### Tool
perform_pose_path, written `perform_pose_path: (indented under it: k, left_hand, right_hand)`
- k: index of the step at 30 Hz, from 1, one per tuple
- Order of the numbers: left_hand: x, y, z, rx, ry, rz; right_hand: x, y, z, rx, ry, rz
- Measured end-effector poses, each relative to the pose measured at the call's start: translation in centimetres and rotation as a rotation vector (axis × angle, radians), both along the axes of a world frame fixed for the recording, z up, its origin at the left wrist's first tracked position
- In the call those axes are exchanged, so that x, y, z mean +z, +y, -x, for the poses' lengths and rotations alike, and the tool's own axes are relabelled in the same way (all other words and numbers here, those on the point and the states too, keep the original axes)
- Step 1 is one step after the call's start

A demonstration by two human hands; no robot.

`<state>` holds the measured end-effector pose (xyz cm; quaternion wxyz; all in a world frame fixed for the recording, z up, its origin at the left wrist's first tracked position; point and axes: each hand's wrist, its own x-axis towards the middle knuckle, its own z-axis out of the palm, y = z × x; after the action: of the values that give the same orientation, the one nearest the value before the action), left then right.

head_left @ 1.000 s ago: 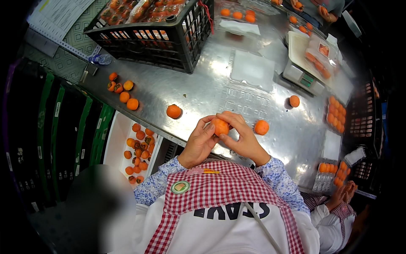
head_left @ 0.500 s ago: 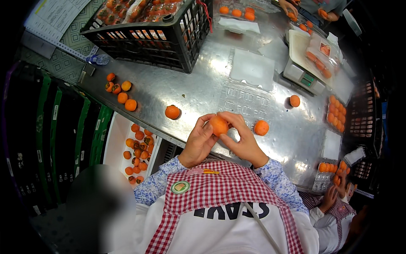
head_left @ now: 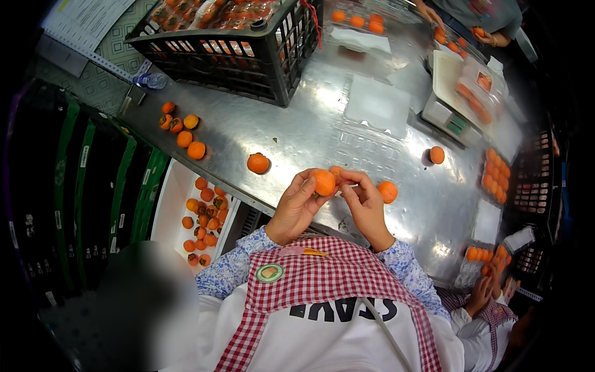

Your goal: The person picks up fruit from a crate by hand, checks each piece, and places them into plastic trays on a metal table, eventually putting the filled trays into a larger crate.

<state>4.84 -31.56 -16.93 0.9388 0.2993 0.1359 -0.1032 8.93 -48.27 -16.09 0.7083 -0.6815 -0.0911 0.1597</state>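
Steel counter (head_left: pixel 297 136) beneath; left fingers (head_left: pixel 302 193) clamp a round persimmon (head_left: pixel 323 182); right fingers (head_left: pixel 358 180) just right of it, grip unclear.

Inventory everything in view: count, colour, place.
Table: one, silver, ahead
Held persimmon: one, orange, picture centre
Loose persimmons: at least nine, orange, table
Slatted crates: several, black, left and right
Bin: one, white, lower left
Stacked crates: several, black-green, far left
Bottle: one, clear blue, upper left
Scale: one, pale, upper right
Open tray: one, clear, table centre
Fruit trays: several, clear, right
Co-workers: two, grey and white clothing, right
Left hand: one, bare, holding persimmon
Right hand: one, bare, close beside it
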Motion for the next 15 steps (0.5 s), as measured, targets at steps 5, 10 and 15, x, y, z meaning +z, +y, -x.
perform_pose_path:
  k: [5, 10, 15]
  left_hand:
    - [0.0, 0.6, 0.6, 0.01, -0.034, 0.002]
    - [-0.5, 1.2, 1.6, -0.029, -0.118, -0.008]
    - [-0.8, 1.6, 2.2, -0.076, -0.23, 0.043]
  right_hand:
    - [0.5, 0.2, 0.4, 0.017, 0.015, -0.024]
    - [0.4, 0.4, 0.8, 0.007, -0.013, -0.077]
    - [0.7, 0.5, 1.3, 0.004, 0.033, -0.123]
